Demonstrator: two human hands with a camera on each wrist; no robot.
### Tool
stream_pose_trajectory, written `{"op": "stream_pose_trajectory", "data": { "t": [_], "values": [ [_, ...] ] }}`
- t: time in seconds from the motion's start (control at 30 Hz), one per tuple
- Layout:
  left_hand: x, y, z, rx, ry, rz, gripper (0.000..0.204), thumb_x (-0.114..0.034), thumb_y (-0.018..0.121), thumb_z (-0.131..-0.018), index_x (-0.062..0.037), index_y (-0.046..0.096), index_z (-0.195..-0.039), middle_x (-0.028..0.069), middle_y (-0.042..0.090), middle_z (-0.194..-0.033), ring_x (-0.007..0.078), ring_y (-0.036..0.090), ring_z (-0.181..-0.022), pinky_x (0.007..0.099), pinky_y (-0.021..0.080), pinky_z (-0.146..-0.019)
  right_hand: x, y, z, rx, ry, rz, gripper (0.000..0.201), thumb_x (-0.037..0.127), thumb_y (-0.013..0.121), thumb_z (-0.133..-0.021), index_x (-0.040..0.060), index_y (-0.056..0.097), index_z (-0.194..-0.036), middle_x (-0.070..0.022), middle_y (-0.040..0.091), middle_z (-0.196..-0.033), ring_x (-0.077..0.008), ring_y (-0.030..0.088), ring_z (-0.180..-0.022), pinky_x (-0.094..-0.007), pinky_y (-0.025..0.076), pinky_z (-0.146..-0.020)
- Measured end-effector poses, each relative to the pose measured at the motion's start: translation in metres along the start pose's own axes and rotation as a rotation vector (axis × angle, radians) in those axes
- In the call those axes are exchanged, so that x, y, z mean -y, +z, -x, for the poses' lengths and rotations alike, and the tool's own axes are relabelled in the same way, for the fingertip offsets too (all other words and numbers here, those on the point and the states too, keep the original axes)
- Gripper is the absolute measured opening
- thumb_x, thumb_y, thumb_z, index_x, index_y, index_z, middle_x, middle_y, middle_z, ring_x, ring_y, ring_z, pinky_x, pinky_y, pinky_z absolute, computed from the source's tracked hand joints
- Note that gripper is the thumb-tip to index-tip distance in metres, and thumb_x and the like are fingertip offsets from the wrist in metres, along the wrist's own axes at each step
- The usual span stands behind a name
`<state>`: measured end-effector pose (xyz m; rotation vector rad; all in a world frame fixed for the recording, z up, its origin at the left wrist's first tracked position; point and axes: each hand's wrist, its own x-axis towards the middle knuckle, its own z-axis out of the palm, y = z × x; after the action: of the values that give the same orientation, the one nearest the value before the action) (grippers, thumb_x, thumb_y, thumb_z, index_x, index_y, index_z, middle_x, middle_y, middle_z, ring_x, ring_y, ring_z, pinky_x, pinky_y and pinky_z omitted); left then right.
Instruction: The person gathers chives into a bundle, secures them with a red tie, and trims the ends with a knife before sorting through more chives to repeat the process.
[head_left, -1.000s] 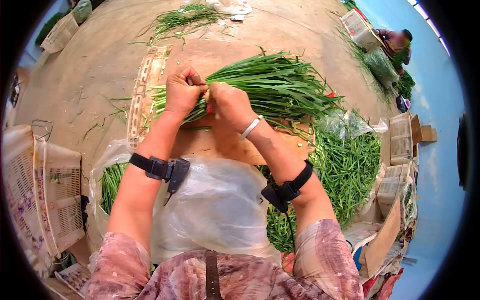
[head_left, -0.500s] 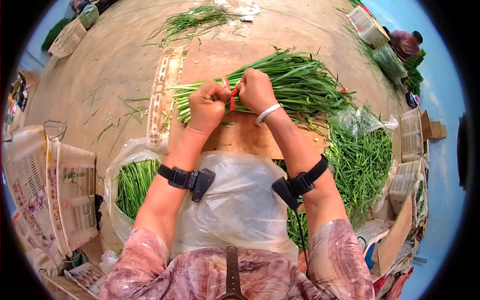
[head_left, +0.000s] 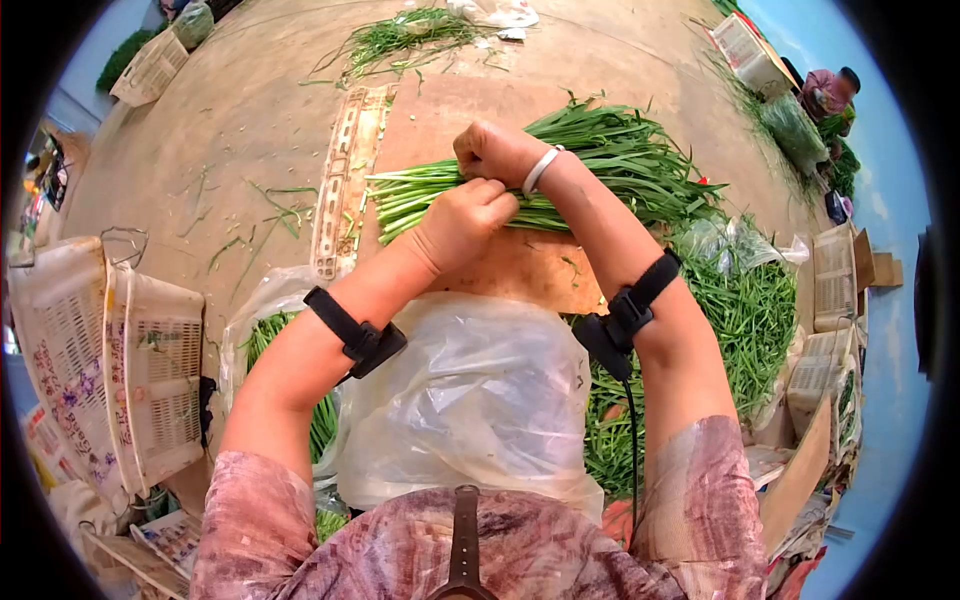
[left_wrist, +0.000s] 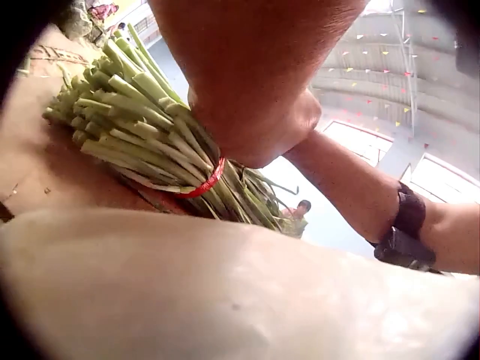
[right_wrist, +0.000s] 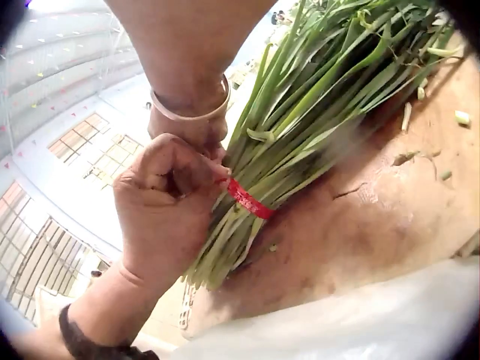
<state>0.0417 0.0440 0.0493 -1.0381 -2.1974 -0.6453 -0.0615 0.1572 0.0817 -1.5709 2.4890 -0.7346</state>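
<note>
A bundle of garlic chives (head_left: 640,165) lies across a wooden board (head_left: 545,265), pale cut ends to the left, leaves to the right. A printed red tie (right_wrist: 251,201) wraps round its stalks; both wrist views show it, while the hands cover it in the head view. My left hand (head_left: 465,220) is on the near side of the bundle, fingers curled on the tie. Just beyond it, my right hand (head_left: 500,155), with a white bracelet (head_left: 541,170) at the wrist, is curled on the tie too. Their wrists cross close together over the stalks, and the fingertips are mostly hidden.
Clear plastic sheeting (head_left: 460,400) covers the space before my body. Loose greens (head_left: 735,320) heap at the right, and more stand in a bag at the left. White crates (head_left: 160,370) stand at the left; a person (head_left: 830,95) sits far right.
Both hands have shifted from side by side to crossing: the left came right and nearer, the right passed over the far side. The red tie, visible between them earlier, is now covered in the head view.
</note>
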Motion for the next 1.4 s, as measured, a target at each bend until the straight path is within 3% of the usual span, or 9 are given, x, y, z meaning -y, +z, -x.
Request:
{"op": "stream_pose_trajectory", "data": {
  "t": [0.23, 0.3, 0.37, 0.5, 0.7, 0.93, 1.17, 1.23, 1.4],
  "values": [
    [-0.005, -0.016, -0.01, 0.134, -0.254, 0.245, 0.012, -0.005, 0.062, -0.071, -0.0028, 0.051, -0.076, 0.0123, 0.053, -0.072, 0.0298, 0.056, -0.068, 0.0358, 0.046, -0.06, -0.005, 0.002, 0.019, -0.189, 0.138, 0.044, 0.009, 0.005, 0.065, -0.069, -0.0001, 0.061, -0.076, -0.0144, 0.063, -0.069, -0.0194, 0.059, -0.058, -0.0318, 0.046, -0.052],
    [-0.006, -0.016, -0.006, 0.087, -0.329, 0.298, 0.015, -0.011, 0.063, -0.075, -0.0015, 0.052, -0.079, 0.015, 0.055, -0.073, 0.0305, 0.057, -0.067, 0.0347, 0.046, -0.061, 0.015, -0.001, 0.045, -0.541, 0.441, -0.412, 0.015, 0.008, 0.066, -0.073, -0.0002, 0.059, -0.084, -0.0119, 0.063, -0.072, -0.0173, 0.06, -0.059, -0.0298, 0.048, -0.053],
    [-0.005, -0.015, -0.002, 0.079, -0.397, 0.358, 0.017, -0.017, 0.059, -0.079, -0.0017, 0.052, -0.079, 0.0146, 0.055, -0.071, 0.0299, 0.057, -0.067, 0.0348, 0.046, -0.062, 0.026, 0.005, 0.074, -0.663, 0.367, -0.246, 0.018, 0.01, 0.066, -0.073, -0.0015, 0.058, -0.084, -0.0169, 0.062, -0.073, -0.0313, 0.063, -0.068, -0.0344, 0.05, -0.062],
    [0.011, -0.008, 0.001, 0.054, -0.552, 0.57, 0.038, -0.035, 0.042, -0.093, -0.0018, 0.054, -0.077, 0.012, 0.059, -0.068, 0.0248, 0.06, -0.064, 0.0322, 0.047, -0.062, 0.061, 0.037, 0.093, -0.471, 0.401, -0.012, 0.035, 0.019, 0.073, -0.068, 0.0043, 0.052, -0.091, -0.0149, 0.056, -0.087, -0.0312, 0.059, -0.079, -0.0392, 0.049, -0.062],
    [0.018, -0.007, 0.001, -0.011, -0.798, 0.739, 0.049, -0.043, 0.033, -0.095, -0.0006, 0.054, -0.084, 0.0088, 0.06, -0.071, 0.0165, 0.062, -0.067, 0.0278, 0.049, -0.064, 0.067, 0.056, 0.075, -0.657, 0.338, 0.263, 0.03, 0.021, 0.07, -0.069, 0.008, 0.05, -0.086, -0.0114, 0.053, -0.083, -0.0295, 0.056, -0.071, -0.0392, 0.046, -0.055],
    [0.029, 0.0, -0.002, -0.019, -1.091, 0.965, 0.02, -0.012, 0.062, -0.083, -0.0026, 0.051, -0.097, 0.0048, 0.057, -0.08, 0.0107, 0.059, -0.072, 0.0215, 0.049, -0.066, 0.051, 0.063, 0.081, -0.693, 0.343, 0.212, 0.009, 0.002, 0.053, -0.074, 0.0052, 0.048, -0.082, -0.0134, 0.052, -0.079, -0.0311, 0.057, -0.071, -0.0399, 0.047, -0.059],
    [0.028, -0.019, -0.018, 0.082, -1.055, 0.716, 0.03, -0.011, 0.069, -0.074, -0.0009, 0.056, -0.099, 0.0044, 0.058, -0.078, 0.0122, 0.059, -0.068, 0.0253, 0.048, -0.062, 0.039, 0.063, 0.078, -0.686, 0.383, 0.146, 0.013, 0.001, 0.055, -0.073, 0.0038, 0.048, -0.083, -0.0157, 0.053, -0.079, -0.034, 0.056, -0.072, -0.0419, 0.046, -0.062],
    [0.028, -0.024, -0.016, 0.261, -0.656, 0.102, 0.023, -0.009, 0.071, -0.069, -0.0033, 0.063, -0.09, 0.0066, 0.06, -0.077, 0.0139, 0.058, -0.064, 0.0268, 0.046, -0.059, 0.037, 0.063, 0.077, -0.67, 0.38, 0.132, 0.014, 0.0, 0.056, -0.072, 0.0036, 0.047, -0.083, -0.0162, 0.053, -0.078, -0.0346, 0.056, -0.072, -0.0418, 0.046, -0.062],
    [0.026, -0.024, -0.023, 0.234, -0.649, 0.104, 0.013, -0.006, 0.07, -0.067, -0.0044, 0.065, -0.079, 0.008, 0.06, -0.071, 0.0149, 0.056, -0.059, 0.027, 0.044, -0.056, 0.036, 0.06, 0.078, -0.647, 0.389, 0.086, 0.013, 0.001, 0.055, -0.073, 0.003, 0.048, -0.083, -0.0169, 0.054, -0.079, -0.035, 0.056, -0.073, -0.0421, 0.047, -0.063]
  ]
}}
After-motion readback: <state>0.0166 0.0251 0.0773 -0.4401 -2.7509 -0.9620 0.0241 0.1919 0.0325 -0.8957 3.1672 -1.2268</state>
